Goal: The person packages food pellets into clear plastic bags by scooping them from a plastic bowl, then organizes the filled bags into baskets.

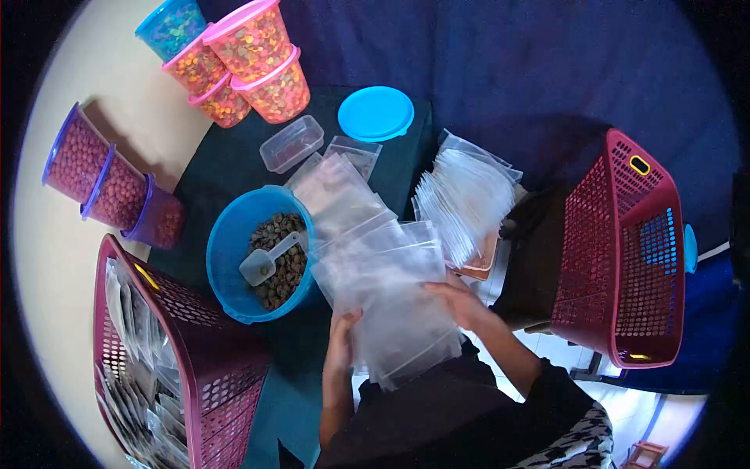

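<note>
Between my two hands are several clear plastic zip bags, overlapping in a loose stack over my lap. My left hand grips the stack's left edge, its thumb on top. On the opposite edge, my right hand pinches the bags with thumb above and fingers mostly hidden beneath. More flat bags lie on the table beyond, partly under the held ones. Left of the bags stands a blue bucket of small brownish-grey pieces, whose kind I cannot make out. A translucent scoop rests on them.
A thick pile of bags sits to the right. Maroon baskets stand left, holding filled bags, and right. Behind are a blue lid, a clear tray, stacked tubs of colourful pieces and purple-rimmed tubs.
</note>
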The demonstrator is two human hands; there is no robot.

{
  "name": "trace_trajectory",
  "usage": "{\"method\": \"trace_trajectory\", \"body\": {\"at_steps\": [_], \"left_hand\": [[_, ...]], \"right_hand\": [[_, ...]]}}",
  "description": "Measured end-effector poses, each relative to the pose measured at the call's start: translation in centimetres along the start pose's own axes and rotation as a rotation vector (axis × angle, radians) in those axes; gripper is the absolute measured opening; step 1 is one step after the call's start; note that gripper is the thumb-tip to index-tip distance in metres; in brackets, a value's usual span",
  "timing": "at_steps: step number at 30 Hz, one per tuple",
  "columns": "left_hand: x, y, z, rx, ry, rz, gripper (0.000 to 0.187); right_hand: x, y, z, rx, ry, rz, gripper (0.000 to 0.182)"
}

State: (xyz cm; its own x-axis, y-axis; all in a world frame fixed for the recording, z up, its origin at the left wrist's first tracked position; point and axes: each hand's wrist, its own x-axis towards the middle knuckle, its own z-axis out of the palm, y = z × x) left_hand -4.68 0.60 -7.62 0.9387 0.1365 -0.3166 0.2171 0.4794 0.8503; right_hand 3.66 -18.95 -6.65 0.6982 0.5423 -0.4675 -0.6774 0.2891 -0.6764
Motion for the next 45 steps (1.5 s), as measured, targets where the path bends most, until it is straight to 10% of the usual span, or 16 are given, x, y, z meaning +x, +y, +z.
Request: {"method": "trace_trajectory", "body": {"at_steps": [13,24,26,32,37,41,45], "left_hand": [[-2.7,-0.4,0.8,0.281,-0.119,0.162,0.083],[-0.5,1.2,4.1,-0.296,-0.340,0.388,0.078],[0.9,-0.1,3.4,-0.298,-0.370,0.284,0.075],[2.8,-2.6,4.2,-0.133,-0.396,0.249,0.059],[3.0,-3.2,7.5,-0.028,-0.257,0.197,0.060],[3.4,-4.4,10.1,0.013,-0.199,0.142,0.062],[4.4,-6.4,13.2,0.040,-0.097,0.086,0.055]], "right_hand": [[-2.0,3.9,-1.2,-0.510,-0.111,-0.320,0.063],[-8.9,-5.8,1.2,-0.576,0.010,-0.763,0.056],[-13.1,-8.8,-1.2,-0.844,0.295,-0.934,0.058],[-23.8,-17.0,-4.4,-0.414,0.944,-1.324,0.055],[-27.9,-21.8,-16.5,-0.321,1.062,-1.257,0.048],[-27.7,-22.8,-35.5,-0.954,1.235,-1.052,0.042],[-23.4,-20.6,-40.1,-0.892,0.863,-0.648,0.047]]}}
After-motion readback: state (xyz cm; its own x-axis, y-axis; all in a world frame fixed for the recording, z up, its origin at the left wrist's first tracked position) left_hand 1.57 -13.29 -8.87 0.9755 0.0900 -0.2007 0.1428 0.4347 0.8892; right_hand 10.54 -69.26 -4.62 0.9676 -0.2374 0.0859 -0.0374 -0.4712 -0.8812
